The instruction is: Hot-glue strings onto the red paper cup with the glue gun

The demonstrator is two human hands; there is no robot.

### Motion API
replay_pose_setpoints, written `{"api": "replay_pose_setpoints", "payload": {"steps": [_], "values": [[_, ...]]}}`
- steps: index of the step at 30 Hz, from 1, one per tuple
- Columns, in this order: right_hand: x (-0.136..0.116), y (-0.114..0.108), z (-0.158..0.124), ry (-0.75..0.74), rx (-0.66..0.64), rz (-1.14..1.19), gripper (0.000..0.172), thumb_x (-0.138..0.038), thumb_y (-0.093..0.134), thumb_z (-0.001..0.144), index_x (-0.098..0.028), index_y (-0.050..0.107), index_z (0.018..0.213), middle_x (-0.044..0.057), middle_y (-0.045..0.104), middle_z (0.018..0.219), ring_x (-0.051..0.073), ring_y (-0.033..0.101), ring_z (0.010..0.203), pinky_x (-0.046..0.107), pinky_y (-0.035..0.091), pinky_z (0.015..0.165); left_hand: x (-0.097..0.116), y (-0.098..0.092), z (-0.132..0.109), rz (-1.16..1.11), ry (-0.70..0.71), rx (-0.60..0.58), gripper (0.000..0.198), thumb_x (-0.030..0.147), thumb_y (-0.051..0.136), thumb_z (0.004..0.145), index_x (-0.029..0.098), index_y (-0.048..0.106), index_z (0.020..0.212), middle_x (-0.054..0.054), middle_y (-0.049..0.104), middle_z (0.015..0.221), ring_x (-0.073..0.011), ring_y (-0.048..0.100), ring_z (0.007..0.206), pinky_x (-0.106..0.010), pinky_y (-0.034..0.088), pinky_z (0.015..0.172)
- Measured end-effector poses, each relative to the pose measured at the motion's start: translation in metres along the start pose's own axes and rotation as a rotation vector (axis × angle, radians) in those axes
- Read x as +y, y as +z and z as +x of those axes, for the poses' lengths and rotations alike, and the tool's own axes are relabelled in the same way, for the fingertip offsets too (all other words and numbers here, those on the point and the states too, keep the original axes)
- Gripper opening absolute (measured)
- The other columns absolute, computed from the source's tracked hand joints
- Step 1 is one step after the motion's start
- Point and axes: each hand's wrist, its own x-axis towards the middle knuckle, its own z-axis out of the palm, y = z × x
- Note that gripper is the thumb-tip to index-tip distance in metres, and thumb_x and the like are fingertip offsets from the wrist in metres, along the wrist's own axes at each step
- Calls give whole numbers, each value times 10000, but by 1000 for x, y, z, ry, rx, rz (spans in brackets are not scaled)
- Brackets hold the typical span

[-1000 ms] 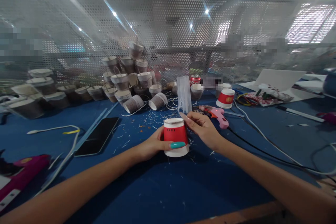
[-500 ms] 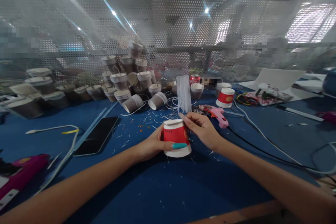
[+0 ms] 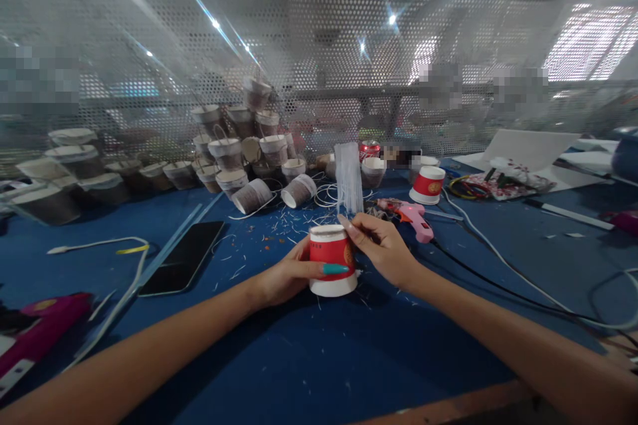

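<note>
A red and white paper cup (image 3: 329, 254), upside down with its narrow end up, is held just above the blue table. My left hand (image 3: 292, 272) is closed round its left side, the thumb with a long teal nail lying across the red front. My right hand (image 3: 379, 242) has its fingers curled and pinched against the cup's upper right edge. Whether a thin piece lies between those fingertips is hidden. Behind the cup stands an upright bundle of clear glue sticks (image 3: 349, 178). Beside it lies a pink glue gun (image 3: 411, 216).
Wrapped cups (image 3: 226, 153) are stacked at the back left, before a perforated metal screen (image 3: 323, 33). A phone (image 3: 184, 259) and white cable (image 3: 142, 265) lie left. Another red cup (image 3: 427, 184) stands right, near the glue gun's black cord (image 3: 478, 277). White scraps litter the middle.
The cup has turned slightly in my left hand, so more of its gold emblem shows, and it has shifted a little left. My right hand stays at the upper edge.
</note>
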Motion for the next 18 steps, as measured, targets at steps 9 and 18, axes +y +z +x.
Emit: {"api": "replay_pose_setpoints", "payload": {"steps": [9, 18], "values": [[2, 1, 0, 20, -2, -1, 310, -365, 469, 874, -181, 452, 625, -38, 397, 596, 85, 368, 561, 232, 311, 530, 1, 1, 0, 70, -18, 80, 503, 124, 765, 571, 141, 556, 1028, -54, 675, 850, -164, 643, 753, -302, 504, 724], [4, 0, 1, -4, 20, -26, 291, -320, 465, 880, -179, 459, 626, -38, 406, 608, 84, 374, 585, 235, 321, 555, 5, 2, -2, 45, -72, 60, 543, 169, 789, 529, 122, 559, 1019, -93, 692, 883, -215, 658, 800, -345, 494, 762]]}}
